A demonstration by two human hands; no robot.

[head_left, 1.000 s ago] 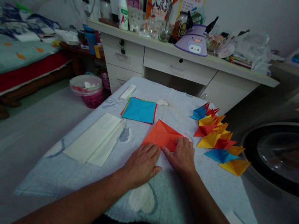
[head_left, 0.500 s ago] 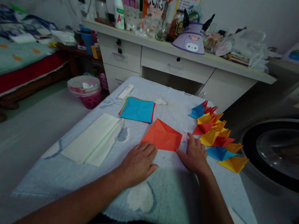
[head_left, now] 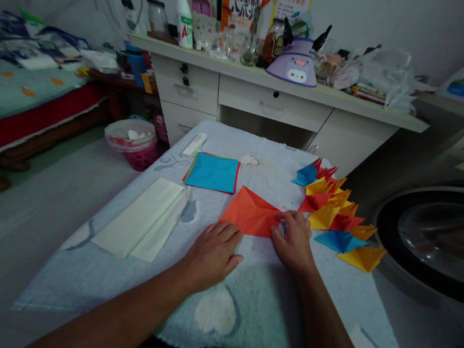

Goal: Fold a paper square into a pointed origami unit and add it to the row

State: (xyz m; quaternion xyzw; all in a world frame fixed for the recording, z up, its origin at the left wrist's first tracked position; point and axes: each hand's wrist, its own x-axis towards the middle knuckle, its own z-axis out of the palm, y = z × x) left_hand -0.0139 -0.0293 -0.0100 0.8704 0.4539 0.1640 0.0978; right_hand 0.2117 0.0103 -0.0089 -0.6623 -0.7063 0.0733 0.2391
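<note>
An orange folded paper (head_left: 250, 213) lies on the pale blue cloth-covered table (head_left: 258, 293). My left hand (head_left: 212, 255) lies flat on the cloth just below the paper's near left corner, fingers together and stretched out. My right hand (head_left: 293, 241) curls at the paper's right corner, thumb and fingers pinching its edge. A stack of coloured square sheets (head_left: 213, 172), blue on top, sits behind the orange paper. A row of folded paper shapes (head_left: 336, 210) in blue, red, yellow and orange lies to the right of my right hand.
A folded pale cream sheet (head_left: 149, 218) lies at the table's left. A white stick-shaped object (head_left: 195, 144) and a crumpled scrap (head_left: 249, 159) sit at the far edge. Behind stand a cluttered white desk (head_left: 276, 102), a pink bin (head_left: 132, 140), a bed (head_left: 6, 90) and a washing machine (head_left: 443, 238).
My right hand slid right off the orange paper to its right corner, then came back a little and curled onto the corner edge. The left hand stayed flat, shifting slightly.
</note>
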